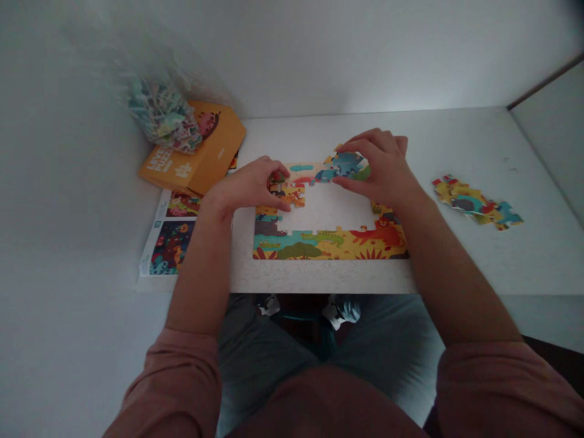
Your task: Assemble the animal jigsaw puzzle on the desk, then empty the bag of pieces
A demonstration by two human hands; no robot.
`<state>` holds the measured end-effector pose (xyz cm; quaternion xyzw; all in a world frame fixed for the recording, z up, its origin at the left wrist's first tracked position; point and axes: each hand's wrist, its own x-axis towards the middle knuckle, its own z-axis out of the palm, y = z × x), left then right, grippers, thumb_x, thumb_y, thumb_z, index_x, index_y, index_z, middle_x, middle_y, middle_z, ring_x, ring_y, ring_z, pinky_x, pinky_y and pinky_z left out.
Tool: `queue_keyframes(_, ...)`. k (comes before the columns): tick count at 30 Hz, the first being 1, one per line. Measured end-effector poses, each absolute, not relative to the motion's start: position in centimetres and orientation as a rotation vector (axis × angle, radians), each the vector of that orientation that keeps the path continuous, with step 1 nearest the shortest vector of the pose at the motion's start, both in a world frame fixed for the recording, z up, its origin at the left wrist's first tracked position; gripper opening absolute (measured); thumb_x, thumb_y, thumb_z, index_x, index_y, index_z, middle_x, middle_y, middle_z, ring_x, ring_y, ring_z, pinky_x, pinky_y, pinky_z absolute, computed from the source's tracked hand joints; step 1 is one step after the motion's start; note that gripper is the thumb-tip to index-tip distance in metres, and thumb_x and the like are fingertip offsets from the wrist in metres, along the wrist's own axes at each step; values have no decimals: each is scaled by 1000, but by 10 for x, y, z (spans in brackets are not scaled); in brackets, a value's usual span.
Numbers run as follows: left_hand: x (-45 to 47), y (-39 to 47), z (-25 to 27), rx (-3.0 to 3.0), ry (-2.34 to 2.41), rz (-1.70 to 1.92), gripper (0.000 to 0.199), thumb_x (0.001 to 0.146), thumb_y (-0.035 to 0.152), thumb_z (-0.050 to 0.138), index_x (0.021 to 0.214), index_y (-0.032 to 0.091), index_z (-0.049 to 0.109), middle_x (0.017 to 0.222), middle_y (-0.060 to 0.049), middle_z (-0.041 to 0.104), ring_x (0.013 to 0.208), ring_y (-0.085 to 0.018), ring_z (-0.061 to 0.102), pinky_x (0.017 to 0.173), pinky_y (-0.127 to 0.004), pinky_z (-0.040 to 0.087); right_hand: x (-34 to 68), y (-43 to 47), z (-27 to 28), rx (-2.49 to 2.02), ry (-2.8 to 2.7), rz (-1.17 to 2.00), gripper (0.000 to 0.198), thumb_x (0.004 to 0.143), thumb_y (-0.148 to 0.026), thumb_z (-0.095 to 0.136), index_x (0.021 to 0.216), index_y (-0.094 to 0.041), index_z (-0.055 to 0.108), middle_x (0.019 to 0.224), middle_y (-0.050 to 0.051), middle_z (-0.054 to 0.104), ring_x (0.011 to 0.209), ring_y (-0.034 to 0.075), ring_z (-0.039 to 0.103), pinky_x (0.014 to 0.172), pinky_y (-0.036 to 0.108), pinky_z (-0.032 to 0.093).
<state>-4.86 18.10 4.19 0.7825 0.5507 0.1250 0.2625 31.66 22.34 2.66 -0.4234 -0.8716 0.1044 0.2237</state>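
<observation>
On the table (328, 278) | left hand (249, 184) half-curled around spotted piece (294, 198), hold unclear | right hand (382, 165) half-open, pinching blue pieces (345, 163), maybe keeping them joined

yellow box (223, 143): "LEVE…", "PUZZ…" — rest unclear | smaller print on it — too blurred

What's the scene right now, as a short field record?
Left hand: thumb and fingers around spotted-animal piece; grip unclear
Right hand: holding blue-animal section at upper right of puzzle
Puzzle: border pieces around an unfilled middle
Loose pieces: clustered on table, right
Yellow box: left, partly over printed sheet
Bag of pieces: on or against yellow box
</observation>
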Motion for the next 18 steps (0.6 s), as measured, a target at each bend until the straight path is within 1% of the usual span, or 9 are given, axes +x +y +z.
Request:
queue_keyframes(1,-49,181,42,2100,1504,347,66,75,63,116,127,31,90,120,-8,83,103,-31,80,91,-44,68,317,223,26,-1176,-2424,310,79,117,-100,59,167,-43,80,174,16,81,162,63,65,139,96,38)
queue_keyframes(3,-48,183,39,2057,1548,360,54,86,64,110,122,30,89,113,-8,84,100,-30,80,90,-45,66,318,223,25,-1201,-2466,356,75,117,-101,55,171,-54,76,175,10,81,168,64,60,140,97,35)
queue_keyframes(5,-45,185,34,2026,1624,387,44,95,63,105,117,29,86,107,-8,84,98,-31,79,89,-45,64,319,225,21,-1206,-2476,378,73,117,-101,54,172,-57,76,172,8,82,168,64,58,140,98,35)
queue_keyframes(7,-42,187,26,2019,1709,424,42,97,60,105,115,29,84,107,-8,83,101,-32,79,91,-46,62,321,229,16,-1194,-2459,372,72,118,-99,56,168,-53,78,169,10,83,164,61,62,138,96,39)
queue_keyframes(10,-42,189,14,2015,1772,460,49,92,54,112,118,28,80,111,-9,82,106,-34,79,94,-47,61,325,235,7,-1191,-2436,325,73,120,-96,59,160,-41,83,166,17,84,156,57,68,132,88,48)
queue_keyframes(13,-48,191,9,2012,1759,481,54,87,52,114,119,28,79,110,-8,81,108,-34,79,93,-45,60,326,240,0,-1215,-2461,316,70,120,-87,62,155,-31,86,163,22,84,154,57,71,130,83,50)
queue_keyframes(15,-52,192,8,2012,1757,481,53,87,54,114,119,29,79,109,-7,81,107,-33,78,91,-44,60,325,242,-2,-1239,-2478,349,64,119,-81,66,154,-32,87,163,21,84,156,59,71,131,84,49)
queue_keyframes(18,-57,192,7,2003,1783,461,53,88,57,112,118,28,80,111,-9,81,106,-34,79,90,-45,60,325,242,-4,-1258,-2480,400,58,119,-79,68,153,-37,88,164,17,85,160,61,69,135,87,45)
